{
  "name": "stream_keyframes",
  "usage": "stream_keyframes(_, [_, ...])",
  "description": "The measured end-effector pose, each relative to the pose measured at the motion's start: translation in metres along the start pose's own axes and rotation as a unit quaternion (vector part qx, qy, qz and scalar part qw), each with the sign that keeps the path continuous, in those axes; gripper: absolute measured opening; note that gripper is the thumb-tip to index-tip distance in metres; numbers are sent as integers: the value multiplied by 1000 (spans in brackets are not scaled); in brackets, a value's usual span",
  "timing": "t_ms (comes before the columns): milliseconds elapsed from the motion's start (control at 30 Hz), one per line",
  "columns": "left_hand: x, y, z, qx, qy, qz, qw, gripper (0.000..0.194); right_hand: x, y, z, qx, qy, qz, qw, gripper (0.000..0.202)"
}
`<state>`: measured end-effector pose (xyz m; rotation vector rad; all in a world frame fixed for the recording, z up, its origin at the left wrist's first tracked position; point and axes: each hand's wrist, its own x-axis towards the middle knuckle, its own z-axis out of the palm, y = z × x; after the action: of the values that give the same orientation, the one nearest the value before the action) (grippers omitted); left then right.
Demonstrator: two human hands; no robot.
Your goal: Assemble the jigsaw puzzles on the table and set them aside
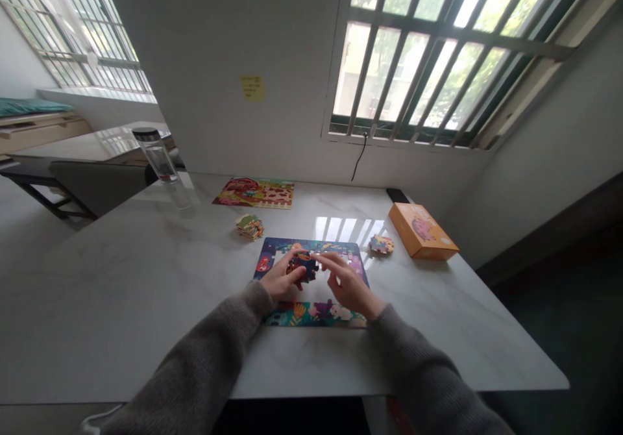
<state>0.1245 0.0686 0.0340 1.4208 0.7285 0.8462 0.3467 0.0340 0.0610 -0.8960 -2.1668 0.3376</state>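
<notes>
A puzzle frame [311,315] with a colourful printed border lies on the white table, its middle pale and without picture. Over its left half, my left hand [282,278] is closed on a dark stack of puzzle pieces [304,267], thumb on top. My right hand [343,281] hovers over the frame's right half, its index finger reaching to the upper right edge of the stack and the other fingers curled. Whether that hand pinches a piece is too small to tell.
Behind the frame stand a stack of pieces [250,226] at left and a pile of pieces [381,245] at right. A farm picture [256,193] lies further back, a glass bottle [160,156] stands back left, and an orange box [422,232] sits at right.
</notes>
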Motion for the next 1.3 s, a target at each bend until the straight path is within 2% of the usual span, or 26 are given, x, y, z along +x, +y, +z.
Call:
stream_keyframes(67, [-1,-1,-5,82,38,57,994,50,-5,24,-19,-42,73,51,995,61])
stream_keyframes(167, [-1,-3,-10,222,57,136,964,45,-23,71,-48,-204,106,139,963,47])
stream_keyframes(267, [0,-6,-14,321,44,170,931,46,-47,110,-66,-312,101,237,914,52])
stream_keyframes(400, [0,-9,-15,389,38,172,904,45,-64,129,-72,-314,90,249,912,41])
stream_keyframes(467, [-1,-8,-14,376,43,172,909,46,-62,126,-74,-296,120,247,915,33])
stream_keyframes(567, [-3,-4,-11,293,60,134,945,48,-49,112,-76,-233,193,253,919,34])
stream_keyframes(633, [-2,-1,-9,209,69,75,973,53,-37,98,-73,-115,239,267,927,40])
stream_keyframes(667, [-1,-1,-8,165,75,46,982,56,-31,90,-70,-22,246,278,928,43])
stream_keyframes(767, [4,0,-5,45,108,-20,993,58,-14,65,-49,246,235,304,890,44])
stream_keyframes(833, [6,0,-3,-14,120,-52,991,55,-6,47,-33,318,209,303,874,38])
stream_keyframes(867, [7,-1,-2,-36,123,-62,990,53,-2,38,-25,322,198,297,877,35])
stream_keyframes(933, [8,-1,-1,-63,125,-73,987,50,3,19,-12,266,199,263,906,28])
stream_keyframes(1000, [7,-2,0,-79,113,-77,988,48,7,3,0,140,198,190,951,20])
stream_keyframes(1067, [6,-3,1,-99,87,-79,988,48,8,-9,9,20,168,104,980,22])
stream_keyframes(1167, [6,-4,3,-157,74,-75,982,50,7,-13,19,-79,98,22,992,38])
stream_keyframes(1300, [7,-6,6,-193,90,-55,976,53,4,-12,24,-117,54,-14,992,51])
